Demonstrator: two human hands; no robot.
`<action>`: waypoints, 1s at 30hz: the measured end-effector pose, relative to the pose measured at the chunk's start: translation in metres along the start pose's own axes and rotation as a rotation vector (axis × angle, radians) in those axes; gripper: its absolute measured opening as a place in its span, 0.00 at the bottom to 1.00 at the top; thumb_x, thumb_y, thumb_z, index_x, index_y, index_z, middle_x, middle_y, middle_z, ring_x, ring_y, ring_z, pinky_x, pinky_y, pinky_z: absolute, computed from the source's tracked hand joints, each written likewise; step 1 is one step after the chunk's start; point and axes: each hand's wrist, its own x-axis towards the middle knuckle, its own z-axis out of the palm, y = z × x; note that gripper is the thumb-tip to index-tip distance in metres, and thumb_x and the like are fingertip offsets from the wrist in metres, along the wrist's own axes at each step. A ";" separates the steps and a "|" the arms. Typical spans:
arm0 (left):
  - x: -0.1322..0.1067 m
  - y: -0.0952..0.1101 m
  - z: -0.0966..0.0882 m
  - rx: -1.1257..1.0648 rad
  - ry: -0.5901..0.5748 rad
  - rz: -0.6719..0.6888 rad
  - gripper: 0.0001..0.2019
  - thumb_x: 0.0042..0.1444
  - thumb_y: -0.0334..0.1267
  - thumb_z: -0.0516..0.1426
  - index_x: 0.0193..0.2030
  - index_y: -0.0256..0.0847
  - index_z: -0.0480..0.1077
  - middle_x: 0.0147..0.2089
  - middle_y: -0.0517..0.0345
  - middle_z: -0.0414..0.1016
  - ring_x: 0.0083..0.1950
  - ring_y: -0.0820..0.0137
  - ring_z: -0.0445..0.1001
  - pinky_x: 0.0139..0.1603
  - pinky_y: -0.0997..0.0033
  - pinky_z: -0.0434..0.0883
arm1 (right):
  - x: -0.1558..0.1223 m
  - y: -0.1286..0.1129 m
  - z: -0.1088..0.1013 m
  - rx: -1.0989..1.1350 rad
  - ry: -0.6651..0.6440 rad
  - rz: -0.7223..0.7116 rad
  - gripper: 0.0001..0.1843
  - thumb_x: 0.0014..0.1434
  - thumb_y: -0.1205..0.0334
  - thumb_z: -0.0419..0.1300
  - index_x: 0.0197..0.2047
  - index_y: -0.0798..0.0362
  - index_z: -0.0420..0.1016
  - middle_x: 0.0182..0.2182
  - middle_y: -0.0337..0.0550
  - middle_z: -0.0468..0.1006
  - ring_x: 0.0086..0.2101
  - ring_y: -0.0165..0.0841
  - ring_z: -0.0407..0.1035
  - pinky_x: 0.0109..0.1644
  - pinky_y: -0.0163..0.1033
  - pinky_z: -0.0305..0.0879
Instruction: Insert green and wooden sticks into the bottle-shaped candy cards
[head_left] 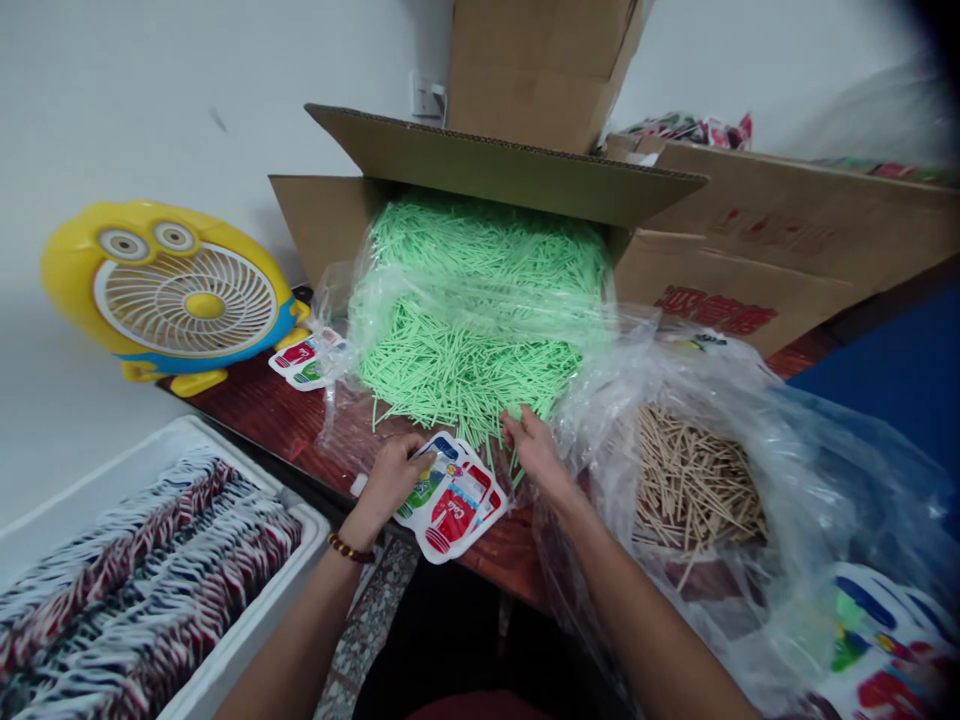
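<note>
My left hand (394,478) is closed on the upper left edge of a flat printed packet (456,510). The packet is white with red "Cola" and green cup pictures, and seems to be a small stack. My right hand (538,448) has its fingers pinched at the front of a heap of thin green sticks (465,365), with a few sticks hanging below the fingertips. The heap spills from a clear plastic bag in an open cardboard box (510,165) lying on its side. The palm sides of both hands are partly hidden.
At left stands a yellow cartoon fan (199,305), with more packets (307,358) beside it. A white foam box (311,530) holds rows of packets. Clear plastic (600,420) surrounds tan sticks (697,485) at right. More printed packets (885,640) lie lower right. Another carton (720,275) stands behind.
</note>
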 end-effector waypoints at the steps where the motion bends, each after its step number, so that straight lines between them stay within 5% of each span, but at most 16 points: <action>1: 0.000 0.000 0.000 0.000 0.001 0.006 0.09 0.51 0.42 0.56 0.29 0.40 0.73 0.27 0.61 0.74 0.28 0.69 0.69 0.30 0.73 0.64 | -0.001 -0.002 -0.002 -0.059 -0.036 0.003 0.17 0.64 0.55 0.45 0.46 0.54 0.69 0.36 0.49 0.78 0.37 0.38 0.71 0.41 0.40 0.63; 7: -0.001 0.000 0.001 0.003 -0.008 0.019 0.07 0.51 0.40 0.55 0.29 0.40 0.72 0.28 0.61 0.74 0.31 0.68 0.71 0.32 0.72 0.64 | -0.020 -0.020 0.007 -0.347 -0.175 0.022 0.12 0.60 0.69 0.49 0.42 0.58 0.72 0.42 0.58 0.77 0.44 0.44 0.71 0.46 0.43 0.60; 12: -0.002 0.001 0.001 0.008 -0.004 0.000 0.08 0.51 0.40 0.55 0.30 0.40 0.73 0.28 0.60 0.74 0.31 0.67 0.71 0.32 0.72 0.64 | -0.017 -0.028 0.016 -0.350 -0.181 0.091 0.13 0.58 0.73 0.48 0.42 0.59 0.72 0.43 0.62 0.76 0.45 0.47 0.71 0.46 0.46 0.60; 17: -0.002 -0.001 0.000 -0.016 0.003 0.015 0.07 0.51 0.39 0.55 0.30 0.40 0.73 0.29 0.60 0.75 0.32 0.67 0.71 0.35 0.71 0.66 | -0.011 -0.013 0.006 -0.098 -0.128 0.142 0.10 0.59 0.62 0.51 0.41 0.54 0.71 0.35 0.52 0.78 0.38 0.43 0.72 0.42 0.44 0.62; 24: -0.001 -0.003 -0.001 -0.080 -0.032 0.019 0.09 0.53 0.39 0.54 0.35 0.40 0.74 0.32 0.59 0.78 0.32 0.67 0.73 0.34 0.72 0.68 | -0.015 -0.004 -0.001 0.495 -0.047 0.082 0.21 0.54 0.46 0.51 0.43 0.53 0.69 0.28 0.41 0.74 0.29 0.35 0.69 0.36 0.41 0.67; 30: 0.000 0.002 -0.001 -0.113 -0.044 -0.004 0.08 0.51 0.41 0.57 0.30 0.39 0.72 0.27 0.61 0.75 0.29 0.69 0.71 0.30 0.73 0.66 | -0.020 0.004 0.011 0.734 0.021 -0.002 0.15 0.52 0.50 0.57 0.38 0.50 0.66 0.31 0.39 0.74 0.34 0.34 0.70 0.42 0.40 0.66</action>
